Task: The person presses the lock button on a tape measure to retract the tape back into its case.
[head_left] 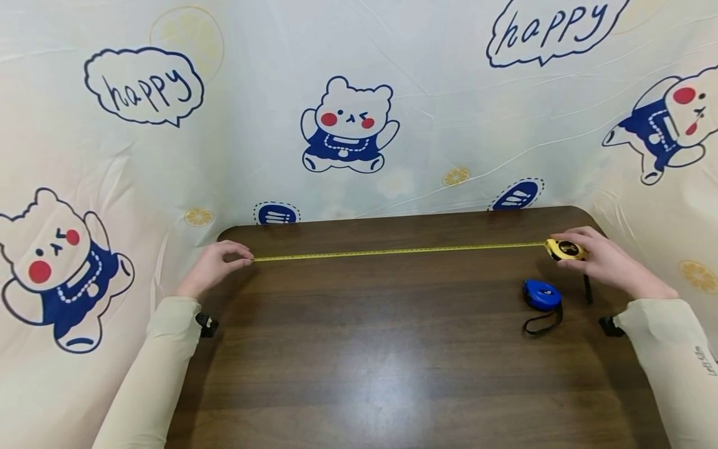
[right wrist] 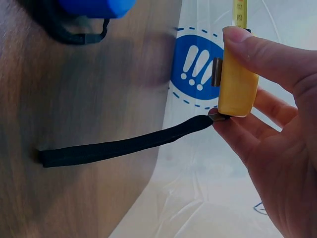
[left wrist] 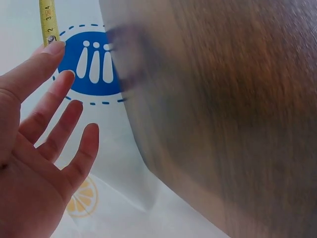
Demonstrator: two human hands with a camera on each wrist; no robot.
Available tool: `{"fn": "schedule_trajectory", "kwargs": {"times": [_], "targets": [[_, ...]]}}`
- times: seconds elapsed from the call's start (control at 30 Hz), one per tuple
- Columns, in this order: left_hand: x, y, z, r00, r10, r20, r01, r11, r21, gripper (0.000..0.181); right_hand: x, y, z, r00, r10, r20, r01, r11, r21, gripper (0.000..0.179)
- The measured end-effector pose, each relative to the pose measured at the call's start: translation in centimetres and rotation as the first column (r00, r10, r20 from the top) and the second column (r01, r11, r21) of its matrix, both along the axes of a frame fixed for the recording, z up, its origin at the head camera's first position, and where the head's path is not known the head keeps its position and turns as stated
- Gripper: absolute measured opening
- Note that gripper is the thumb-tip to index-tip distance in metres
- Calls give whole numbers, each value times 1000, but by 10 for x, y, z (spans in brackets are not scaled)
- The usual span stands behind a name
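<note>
A yellow tape measure (head_left: 564, 249) is held in my right hand (head_left: 608, 262), thumb on one side and fingers on the other. From its case the yellow blade (head_left: 398, 251) runs leftwards, nearly straight, across the back part of the table. My left hand (head_left: 215, 265) pinches the blade's end between thumb and forefinger. In the left wrist view the blade's tip (left wrist: 49, 34) meets the thumb, and the other fingers are spread. A black strap (right wrist: 129, 148) hangs from the case in the right wrist view. Near the right hand a blue tape measure (head_left: 542, 295) lies on the table.
The brown wooden table (head_left: 336, 349) has rounded back corners. A pale cloth (head_left: 426, 125) printed with bears hangs behind it and at both sides. The blue tape measure's black wrist loop (head_left: 544, 325) lies towards the front.
</note>
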State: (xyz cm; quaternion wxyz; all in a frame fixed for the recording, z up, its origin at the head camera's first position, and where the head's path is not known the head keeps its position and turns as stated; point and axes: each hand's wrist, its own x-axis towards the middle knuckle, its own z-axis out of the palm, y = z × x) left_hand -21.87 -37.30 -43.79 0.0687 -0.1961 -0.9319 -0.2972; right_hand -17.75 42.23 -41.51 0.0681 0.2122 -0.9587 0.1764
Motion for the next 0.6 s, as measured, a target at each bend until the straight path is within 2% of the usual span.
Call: {"fn": "schedule_trajectory", "kwargs": {"times": [0.23,0.6], "targets": [[-3,7,0,1000,-9,-11,9,1000,-13,6,-1,-7,1,1000,14,3,-14,1000,6,55],[-3,13,-1,998,5,63,-4,1000,-14,7,-1,-16,2,998,43,-51,-41,999,26,57]]}}
